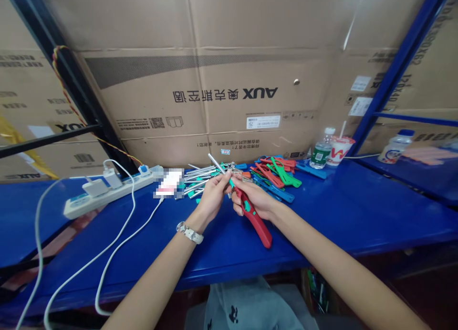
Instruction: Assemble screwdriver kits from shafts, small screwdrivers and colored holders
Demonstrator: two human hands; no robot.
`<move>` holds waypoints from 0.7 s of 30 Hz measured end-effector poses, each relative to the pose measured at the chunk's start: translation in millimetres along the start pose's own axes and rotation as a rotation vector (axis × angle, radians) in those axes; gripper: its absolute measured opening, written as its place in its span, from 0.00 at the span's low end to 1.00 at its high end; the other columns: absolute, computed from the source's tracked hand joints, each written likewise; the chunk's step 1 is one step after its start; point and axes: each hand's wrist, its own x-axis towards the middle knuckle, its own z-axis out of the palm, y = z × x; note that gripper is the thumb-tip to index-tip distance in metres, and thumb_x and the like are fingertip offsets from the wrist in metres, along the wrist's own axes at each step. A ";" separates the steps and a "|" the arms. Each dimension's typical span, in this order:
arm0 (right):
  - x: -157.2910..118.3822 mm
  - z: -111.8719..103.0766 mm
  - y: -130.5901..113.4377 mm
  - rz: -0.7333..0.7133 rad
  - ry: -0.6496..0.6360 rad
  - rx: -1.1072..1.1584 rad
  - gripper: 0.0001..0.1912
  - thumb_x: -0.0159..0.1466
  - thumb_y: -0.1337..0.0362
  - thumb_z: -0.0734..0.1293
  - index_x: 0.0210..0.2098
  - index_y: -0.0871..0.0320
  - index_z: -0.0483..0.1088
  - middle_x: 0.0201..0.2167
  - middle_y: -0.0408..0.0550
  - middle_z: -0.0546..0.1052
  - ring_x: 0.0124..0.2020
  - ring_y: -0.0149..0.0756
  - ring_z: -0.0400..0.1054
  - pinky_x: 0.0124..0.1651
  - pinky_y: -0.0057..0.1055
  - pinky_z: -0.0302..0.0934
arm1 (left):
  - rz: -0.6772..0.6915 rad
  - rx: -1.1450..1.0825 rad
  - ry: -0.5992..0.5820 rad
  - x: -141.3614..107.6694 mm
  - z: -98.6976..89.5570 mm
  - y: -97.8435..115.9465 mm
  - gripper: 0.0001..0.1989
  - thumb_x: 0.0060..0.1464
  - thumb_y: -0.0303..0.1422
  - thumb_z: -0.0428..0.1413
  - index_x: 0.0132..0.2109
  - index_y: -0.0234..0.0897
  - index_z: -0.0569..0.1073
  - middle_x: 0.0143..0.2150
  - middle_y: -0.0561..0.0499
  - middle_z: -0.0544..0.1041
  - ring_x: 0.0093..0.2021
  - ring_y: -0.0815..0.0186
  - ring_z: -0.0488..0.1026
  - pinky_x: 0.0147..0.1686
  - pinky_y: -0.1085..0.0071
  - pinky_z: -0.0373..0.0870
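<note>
A long-nosed gas lighter point(258, 226) with a red handle, green trigger parts and a silver tube is held over the blue table. My right hand point(253, 200) is closed round the upper part of its handle. With pinched fingers, my left hand point(215, 193) grips the lighter near the base of the tube, which points up and away to the left. Behind my left hand lies a pile of silver lighter tubes point(195, 177) with green parts. Red, green and blue handle shells point(282, 172) lie heaped beyond my right hand.
A white power strip point(114, 194) with plugs and cables runs along the left. Beside it lies a blurred phone point(169, 182) on a cable. A water bottle point(322, 151), a cup with a straw point(339, 151) and another bottle point(396, 146) stand right. Cardboard point(214, 67) closes off the back.
</note>
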 end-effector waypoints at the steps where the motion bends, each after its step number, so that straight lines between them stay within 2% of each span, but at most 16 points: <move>1: -0.1 -1.2 -0.1 -0.006 0.011 -0.002 0.22 0.66 0.46 0.68 0.28 0.56 0.64 0.15 0.37 0.69 0.14 0.31 0.66 0.18 0.26 0.61 | -0.016 -0.018 -0.022 -1.1 1.1 -1.2 0.23 0.52 0.52 0.65 0.37 0.33 0.79 0.20 0.57 0.66 0.22 0.71 0.65 0.26 0.74 0.64; 5: -0.7 -5.0 -0.9 0.005 0.047 -0.009 0.23 0.65 0.46 0.69 0.27 0.58 0.66 0.15 0.39 0.70 0.14 0.30 0.66 0.18 0.26 0.61 | -0.054 -0.074 -0.070 -3.0 3.4 -0.6 0.21 0.49 0.48 0.69 0.36 0.33 0.78 0.22 0.56 0.70 0.23 0.72 0.66 0.27 0.74 0.65; 7: -1.8 -5.7 -1.4 0.017 0.042 -0.013 0.22 0.65 0.46 0.69 0.29 0.59 0.68 0.15 0.39 0.71 0.13 0.31 0.66 0.17 0.26 0.61 | -0.035 -0.123 -0.009 1.0 2.3 7.2 0.19 0.50 0.46 0.69 0.36 0.33 0.78 0.25 0.53 0.74 0.25 0.71 0.69 0.30 0.74 0.68; 11: -5.0 -5.6 -3.5 0.008 -0.002 -0.065 0.22 0.64 0.45 0.69 0.34 0.60 0.72 0.14 0.37 0.70 0.13 0.31 0.67 0.17 0.26 0.62 | 0.057 -0.282 0.195 14.9 -4.2 31.2 0.13 0.56 0.41 0.66 0.36 0.34 0.77 0.37 0.47 0.81 0.35 0.66 0.77 0.41 0.69 0.72; 14: -5.1 -4.4 -4.9 0.031 0.000 -0.096 0.22 0.63 0.44 0.69 0.32 0.59 0.70 0.14 0.37 0.70 0.14 0.32 0.69 0.17 0.26 0.63 | 0.072 -0.355 0.257 22.2 -5.5 42.1 0.11 0.64 0.36 0.59 0.35 0.32 0.75 0.36 0.47 0.79 0.34 0.67 0.77 0.40 0.69 0.72; 17: -2.5 -0.8 -3.9 0.043 0.014 -0.118 0.23 0.63 0.43 0.69 0.30 0.58 0.68 0.14 0.38 0.71 0.14 0.32 0.70 0.17 0.25 0.63 | 0.111 -0.476 0.306 25.8 0.1 43.2 0.15 0.70 0.32 0.51 0.33 0.31 0.72 0.29 0.51 0.73 0.27 0.72 0.71 0.33 0.75 0.70; 21: 1.8 6.0 0.7 0.037 0.034 -0.140 0.25 0.61 0.41 0.70 0.29 0.58 0.66 0.14 0.39 0.72 0.14 0.33 0.71 0.16 0.24 0.62 | 0.110 -0.682 0.335 31.1 8.7 41.5 0.18 0.72 0.31 0.46 0.31 0.34 0.65 0.22 0.59 0.58 0.17 0.77 0.52 0.19 0.79 0.55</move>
